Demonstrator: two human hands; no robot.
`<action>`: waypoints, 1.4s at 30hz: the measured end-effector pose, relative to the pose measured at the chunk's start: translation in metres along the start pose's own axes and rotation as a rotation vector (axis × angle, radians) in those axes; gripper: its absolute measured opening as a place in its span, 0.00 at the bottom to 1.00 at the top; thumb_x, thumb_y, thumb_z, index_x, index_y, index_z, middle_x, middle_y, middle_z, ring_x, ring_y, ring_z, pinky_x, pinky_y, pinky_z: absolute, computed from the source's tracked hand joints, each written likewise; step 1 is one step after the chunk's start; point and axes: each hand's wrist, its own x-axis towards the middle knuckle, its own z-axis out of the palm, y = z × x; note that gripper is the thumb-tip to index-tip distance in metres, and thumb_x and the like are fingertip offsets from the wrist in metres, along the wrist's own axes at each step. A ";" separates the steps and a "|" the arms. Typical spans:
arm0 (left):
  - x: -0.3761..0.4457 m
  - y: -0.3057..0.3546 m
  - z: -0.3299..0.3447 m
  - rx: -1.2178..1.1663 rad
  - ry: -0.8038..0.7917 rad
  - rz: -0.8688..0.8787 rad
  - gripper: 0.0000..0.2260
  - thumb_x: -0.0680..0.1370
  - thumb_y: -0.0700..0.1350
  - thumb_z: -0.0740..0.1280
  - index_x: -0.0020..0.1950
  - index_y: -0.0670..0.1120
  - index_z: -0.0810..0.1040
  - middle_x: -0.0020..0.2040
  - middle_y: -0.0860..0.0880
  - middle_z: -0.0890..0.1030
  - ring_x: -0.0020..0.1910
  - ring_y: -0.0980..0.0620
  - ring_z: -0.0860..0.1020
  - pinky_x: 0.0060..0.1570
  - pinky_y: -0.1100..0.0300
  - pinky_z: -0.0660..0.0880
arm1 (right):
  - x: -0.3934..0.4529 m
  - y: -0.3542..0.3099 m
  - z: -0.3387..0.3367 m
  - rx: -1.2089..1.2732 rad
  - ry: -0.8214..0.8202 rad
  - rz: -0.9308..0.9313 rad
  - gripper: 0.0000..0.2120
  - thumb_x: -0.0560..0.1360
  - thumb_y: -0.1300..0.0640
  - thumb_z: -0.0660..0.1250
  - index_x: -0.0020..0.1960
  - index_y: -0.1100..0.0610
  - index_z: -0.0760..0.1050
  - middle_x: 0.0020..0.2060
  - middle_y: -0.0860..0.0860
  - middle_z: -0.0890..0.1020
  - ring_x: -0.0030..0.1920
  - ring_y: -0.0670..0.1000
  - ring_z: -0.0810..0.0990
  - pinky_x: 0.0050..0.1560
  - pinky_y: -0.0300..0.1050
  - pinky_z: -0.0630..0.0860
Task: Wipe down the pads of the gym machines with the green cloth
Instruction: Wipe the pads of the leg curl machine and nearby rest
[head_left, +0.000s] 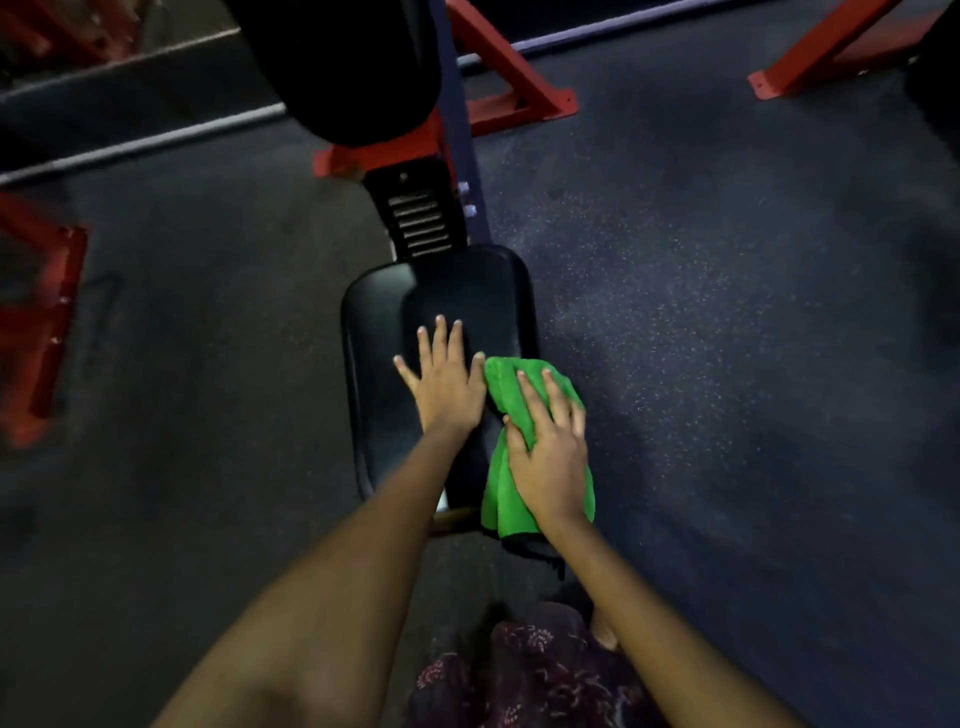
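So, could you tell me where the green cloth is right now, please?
In the head view, the green cloth lies draped over the right edge of the black seat pad, under the right hand and beside the left hand.

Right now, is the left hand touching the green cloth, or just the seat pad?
Cannot tell. In the head view the left hand lies flat on the seat pad, its thumb right at the edge of the green cloth; no gap shows, nor plain contact.

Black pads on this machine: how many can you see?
2: the seat pad under both hands, and a larger back pad at the top, partly cut off. Others may be out of view.
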 end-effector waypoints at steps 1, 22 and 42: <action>-0.001 -0.003 -0.002 -0.035 -0.015 0.028 0.23 0.83 0.50 0.54 0.77 0.49 0.56 0.79 0.52 0.51 0.77 0.51 0.45 0.71 0.43 0.37 | -0.009 -0.001 0.002 -0.023 0.045 -0.006 0.27 0.75 0.52 0.63 0.73 0.46 0.64 0.74 0.48 0.62 0.71 0.58 0.62 0.65 0.62 0.68; -0.147 -0.094 0.013 -0.984 0.145 -0.401 0.47 0.70 0.58 0.73 0.78 0.55 0.45 0.78 0.54 0.51 0.77 0.51 0.51 0.75 0.44 0.51 | -0.029 0.028 -0.016 -1.011 -0.103 -1.228 0.33 0.67 0.44 0.62 0.72 0.42 0.61 0.71 0.52 0.65 0.64 0.60 0.68 0.55 0.63 0.65; -0.156 -0.124 -0.011 -0.243 0.097 -0.253 0.38 0.72 0.68 0.30 0.78 0.54 0.52 0.79 0.55 0.47 0.77 0.50 0.38 0.65 0.35 0.27 | -0.025 -0.034 0.005 -0.980 -0.446 -1.470 0.43 0.60 0.47 0.78 0.71 0.43 0.64 0.71 0.55 0.65 0.64 0.63 0.67 0.51 0.69 0.71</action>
